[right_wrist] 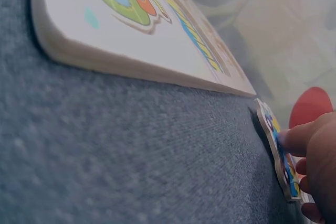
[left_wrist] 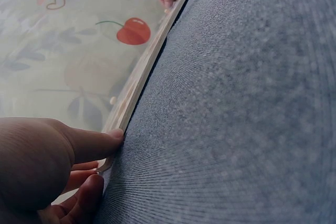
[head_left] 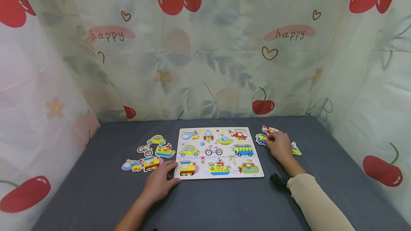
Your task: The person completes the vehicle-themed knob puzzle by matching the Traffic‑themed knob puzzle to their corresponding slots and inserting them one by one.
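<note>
My left hand (head_left: 159, 183) holds the near left corner of a wooden puzzle board (head_left: 219, 130), its thumb along the near edge and other fingers by the left side. Printed vehicles cover the board; a submarine piece (head_left: 252, 169) with a knob sits in the lower right spot. Right of the board, my right hand (head_left: 280, 149) pinches a blue and yellow bus piece (right_wrist: 286, 163), its thumb on the face. The piece is low over the dark cloth and partly hidden by the fingers. A helicopter piece (head_left: 267, 129) lies just beyond, and a yellow-green piece (head_left: 296, 149) shows beside the hand.
Left of the board lie loose pieces: a car (head_left: 156, 139), a bicycle (head_left: 144, 150), a ship (head_left: 165, 150), a plane (head_left: 131, 165) and a train (head_left: 151, 163). A dark cloth (head_left: 218, 206) covers the table. Cherry-print curtains (head_left: 218, 77) stand behind and at both sides.
</note>
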`<state>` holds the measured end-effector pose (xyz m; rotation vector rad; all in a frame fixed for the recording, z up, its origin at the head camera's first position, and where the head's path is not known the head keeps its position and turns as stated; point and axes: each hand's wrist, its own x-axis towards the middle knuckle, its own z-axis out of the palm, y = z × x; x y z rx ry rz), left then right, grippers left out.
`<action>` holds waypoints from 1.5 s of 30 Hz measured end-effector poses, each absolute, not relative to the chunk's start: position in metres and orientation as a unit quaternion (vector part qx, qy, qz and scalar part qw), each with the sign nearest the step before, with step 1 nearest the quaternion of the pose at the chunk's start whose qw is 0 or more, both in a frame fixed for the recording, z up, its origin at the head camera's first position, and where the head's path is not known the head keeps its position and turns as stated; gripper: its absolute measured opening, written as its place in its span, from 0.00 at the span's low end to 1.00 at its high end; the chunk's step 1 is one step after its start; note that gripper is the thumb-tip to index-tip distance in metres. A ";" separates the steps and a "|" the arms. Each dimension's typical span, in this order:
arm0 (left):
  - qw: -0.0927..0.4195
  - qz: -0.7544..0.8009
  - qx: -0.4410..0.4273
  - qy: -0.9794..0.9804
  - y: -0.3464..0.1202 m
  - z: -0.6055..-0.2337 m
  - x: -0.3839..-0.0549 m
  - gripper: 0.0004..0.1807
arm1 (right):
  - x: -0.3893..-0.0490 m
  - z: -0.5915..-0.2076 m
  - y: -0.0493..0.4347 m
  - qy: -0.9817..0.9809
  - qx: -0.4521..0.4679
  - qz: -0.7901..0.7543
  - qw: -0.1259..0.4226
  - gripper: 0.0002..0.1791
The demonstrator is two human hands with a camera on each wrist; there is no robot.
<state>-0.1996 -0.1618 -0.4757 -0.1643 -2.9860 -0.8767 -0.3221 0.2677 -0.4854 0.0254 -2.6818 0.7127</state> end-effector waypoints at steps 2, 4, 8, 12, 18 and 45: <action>0.013 -0.281 -0.053 -0.958 -0.162 -0.476 -0.200 0.31 | -0.322 -0.485 0.267 -0.950 0.008 0.255 0.178 0.10; 0.013 -0.282 -0.055 -0.958 -0.162 -0.476 -0.200 0.31 | -0.321 -0.486 0.266 -0.950 0.010 0.256 0.177 0.10; 0.013 -0.281 -0.057 -0.958 -0.162 -0.475 -0.200 0.31 | -0.320 -0.486 0.264 -0.949 0.020 0.259 0.178 0.10; 0.012 -0.280 -0.056 -0.958 -0.162 -0.475 -0.200 0.31 | -0.317 -0.486 0.261 -0.947 0.028 0.270 0.175 0.10; 0.015 -0.278 -0.060 -0.959 -0.163 -0.475 -0.199 0.31 | -0.312 -0.484 0.256 -0.941 0.033 0.284 0.181 0.09; 0.016 -0.281 -0.059 -0.958 -0.162 -0.474 -0.199 0.31 | -0.298 -0.481 0.227 -0.938 0.065 0.300 0.160 0.08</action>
